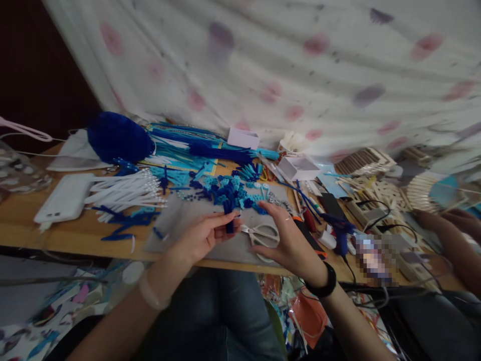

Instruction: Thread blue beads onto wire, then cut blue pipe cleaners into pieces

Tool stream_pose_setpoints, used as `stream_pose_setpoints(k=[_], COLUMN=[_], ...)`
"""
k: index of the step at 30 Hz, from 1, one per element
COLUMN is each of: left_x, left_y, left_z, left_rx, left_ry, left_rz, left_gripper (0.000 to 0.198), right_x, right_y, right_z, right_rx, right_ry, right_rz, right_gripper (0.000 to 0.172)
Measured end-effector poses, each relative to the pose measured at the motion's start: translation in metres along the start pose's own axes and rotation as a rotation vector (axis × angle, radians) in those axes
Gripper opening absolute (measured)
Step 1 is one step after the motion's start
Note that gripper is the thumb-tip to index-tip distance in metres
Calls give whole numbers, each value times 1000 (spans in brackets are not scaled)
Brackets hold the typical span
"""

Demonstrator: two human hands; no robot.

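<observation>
From where I stand, the small dark-blue fuzzy strip (229,223) is up in front of the person, above the grey work mat (176,220), near its middle. It looks light and soft, likely a bendable craft stem with a plush surface, so I'd expect it to flex rather than break, and not to slip much. A gentle pinch near its lower end should serve; a hard squeeze might flatten the pile.

The left hand (210,233) has it, thumb and fingers closed around the strip, which stands roughly upright between them. That palm is turned partly upward, and the forearm reaches in from the lower left.

The right hand (287,240) is apart from the strip and appears to hold nothing. Its thumb and forefinger spread wide in a C, on either side of the white-handled metal scissors (251,232) lying on the mat; whether the thumb touches a handle loop, I can't tell. The right forearm comes in from the lower right, a black band (330,282) at the wrist.

Just beyond the strip sits a loose heap of light- and dark-blue fuzzy pieces (221,190).
</observation>
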State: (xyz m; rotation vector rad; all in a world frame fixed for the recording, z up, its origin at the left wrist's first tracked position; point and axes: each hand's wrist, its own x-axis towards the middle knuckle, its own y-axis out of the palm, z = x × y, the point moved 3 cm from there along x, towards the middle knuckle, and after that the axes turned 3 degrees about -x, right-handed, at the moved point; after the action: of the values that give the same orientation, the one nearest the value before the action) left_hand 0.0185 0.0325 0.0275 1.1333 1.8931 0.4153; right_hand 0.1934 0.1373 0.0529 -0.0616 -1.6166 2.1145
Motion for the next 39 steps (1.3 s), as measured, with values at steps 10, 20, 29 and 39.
stream_pose_setpoints(k=[10, 20, 29, 39], left_x=[-24, -31, -29, -21], left_y=[33, 44, 44, 4], left_z=[28, 31, 27, 13], left_rx=[158, 311, 328, 250], left_ry=[34, 50, 75, 142], left_rz=[209, 220, 267, 130], left_gripper=[24, 25, 13, 27], right_x=[16, 4, 3, 24], right_y=[-10, -19, -9, 5], right_z=[40, 40, 37, 23], right_rx=[487, 363, 468, 507], right_ry=[-216, -260, -228, -164], right_rz=[-85, -152, -198, -98], right_gripper=[101, 102, 103, 68])
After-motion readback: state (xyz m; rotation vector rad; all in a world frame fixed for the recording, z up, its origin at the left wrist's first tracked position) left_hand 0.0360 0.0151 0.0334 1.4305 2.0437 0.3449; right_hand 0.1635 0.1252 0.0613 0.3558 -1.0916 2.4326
